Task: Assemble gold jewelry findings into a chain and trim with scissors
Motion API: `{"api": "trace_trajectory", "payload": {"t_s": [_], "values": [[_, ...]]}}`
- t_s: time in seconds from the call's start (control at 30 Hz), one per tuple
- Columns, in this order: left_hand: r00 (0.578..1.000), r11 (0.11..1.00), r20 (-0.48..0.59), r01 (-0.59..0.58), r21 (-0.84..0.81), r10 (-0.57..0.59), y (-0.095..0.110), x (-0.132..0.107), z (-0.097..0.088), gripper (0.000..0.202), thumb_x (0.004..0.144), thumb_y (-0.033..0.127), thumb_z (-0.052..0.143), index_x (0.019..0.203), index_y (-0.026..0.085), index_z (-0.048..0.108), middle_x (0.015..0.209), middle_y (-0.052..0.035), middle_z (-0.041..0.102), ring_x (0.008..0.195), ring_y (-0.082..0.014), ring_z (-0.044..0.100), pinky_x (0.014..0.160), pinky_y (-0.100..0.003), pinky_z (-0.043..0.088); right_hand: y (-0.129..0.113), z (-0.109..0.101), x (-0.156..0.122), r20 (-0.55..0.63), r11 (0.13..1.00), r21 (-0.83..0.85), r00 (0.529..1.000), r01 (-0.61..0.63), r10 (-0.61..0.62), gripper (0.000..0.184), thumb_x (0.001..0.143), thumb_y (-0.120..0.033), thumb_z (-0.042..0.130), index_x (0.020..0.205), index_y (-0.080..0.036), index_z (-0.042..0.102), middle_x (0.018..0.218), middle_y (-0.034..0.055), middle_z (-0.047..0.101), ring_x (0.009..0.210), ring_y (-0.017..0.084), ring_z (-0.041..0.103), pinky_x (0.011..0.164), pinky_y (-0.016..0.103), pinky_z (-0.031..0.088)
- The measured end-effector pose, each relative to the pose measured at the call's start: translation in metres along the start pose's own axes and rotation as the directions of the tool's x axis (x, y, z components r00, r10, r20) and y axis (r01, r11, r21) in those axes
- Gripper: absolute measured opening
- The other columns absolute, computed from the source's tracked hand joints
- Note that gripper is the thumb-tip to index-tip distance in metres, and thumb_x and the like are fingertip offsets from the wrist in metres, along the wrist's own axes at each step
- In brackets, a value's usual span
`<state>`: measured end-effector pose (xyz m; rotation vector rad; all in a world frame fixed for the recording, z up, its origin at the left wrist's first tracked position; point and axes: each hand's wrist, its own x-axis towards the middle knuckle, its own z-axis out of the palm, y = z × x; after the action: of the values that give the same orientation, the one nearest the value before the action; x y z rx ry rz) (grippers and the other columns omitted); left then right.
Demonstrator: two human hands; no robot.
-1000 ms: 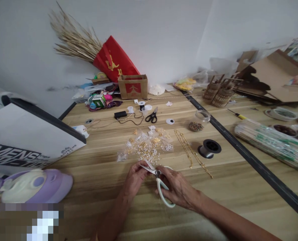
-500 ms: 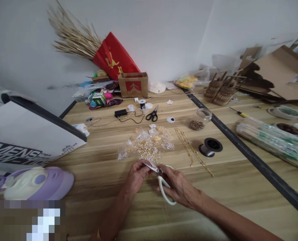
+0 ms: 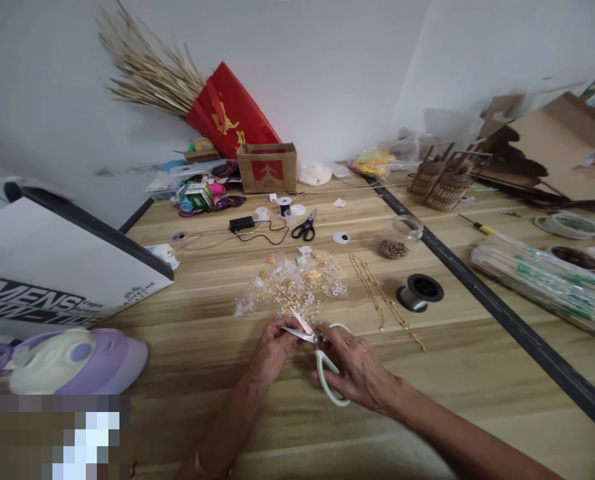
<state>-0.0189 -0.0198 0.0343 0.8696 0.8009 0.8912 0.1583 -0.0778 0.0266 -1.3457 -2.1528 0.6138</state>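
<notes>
Your right hand (image 3: 360, 373) is closed on the handles of the pale-handled scissors (image 3: 322, 375), one loop showing below your fingers and part of the other above them. The scissors are held over the near part of the wooden table (image 3: 197, 297), and their blades stand apart in a narrow V, pointing away from you and to the left. Your left hand (image 3: 271, 350) is right beside the blades, its fingers drawn together near the lower blade; you cannot tell from here whether they pinch anything, since the fingertips are partly hidden and any small piece is too fine to make out. A gold-coloured bracelet (image 3: 198, 463) circles your left wrist. Just beyond the blade tips lies a loose spread of clear and gold beads (image 3: 297, 290), with small plastic bags among them. To the right of the beads, a gold chain (image 3: 376, 297) lies in two strands, and near it a dark spool (image 3: 420, 293) stands on the table. Farther back are a clear jar (image 3: 400, 248) with small mixed-colour pieces in it, a second pair of scissors with black handles (image 3: 303, 231), and a small black box (image 3: 241, 225) with a cord.
</notes>
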Motion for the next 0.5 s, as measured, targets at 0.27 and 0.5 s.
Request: {"api": "trace_trajectory", "payload": {"t_s": [0.27,0.5], "values": [[1.000,1.000,0.004,0.006,0.003,-0.006,-0.0020,0.0009,-0.0024,0.006,0.060,0.030,0.076,0.062,0.026,0.072,0.068,-0.0021,0.066,0.066,-0.0203,0.056,0.069,-0.035,0.044,-0.0001,0.0002,0.0001,-0.010,1.000,-0.018,1.000,0.013,-0.013,0.056,0.076,-0.033,0.066,0.122,-0.016,0.039,0.103,0.0127,0.056,0.094,0.026,0.054,0.078,0.038,0.047],[1.000,1.000,-0.028,-0.005,-0.011,0.005,-0.0033,0.0014,-0.0021,0.006,0.059,0.028,0.077,0.061,0.027,0.072,0.068,-0.0011,0.067,0.068,-0.0213,0.058,0.070,-0.036,0.044,0.0035,0.0018,-0.0006,0.002,0.999,-0.033,1.000,0.008,-0.008,0.059,0.073,-0.035,0.067,0.122,-0.015,0.040,0.101,0.0120,0.057,0.094,0.027,0.054,0.077,0.039,0.046]]}}
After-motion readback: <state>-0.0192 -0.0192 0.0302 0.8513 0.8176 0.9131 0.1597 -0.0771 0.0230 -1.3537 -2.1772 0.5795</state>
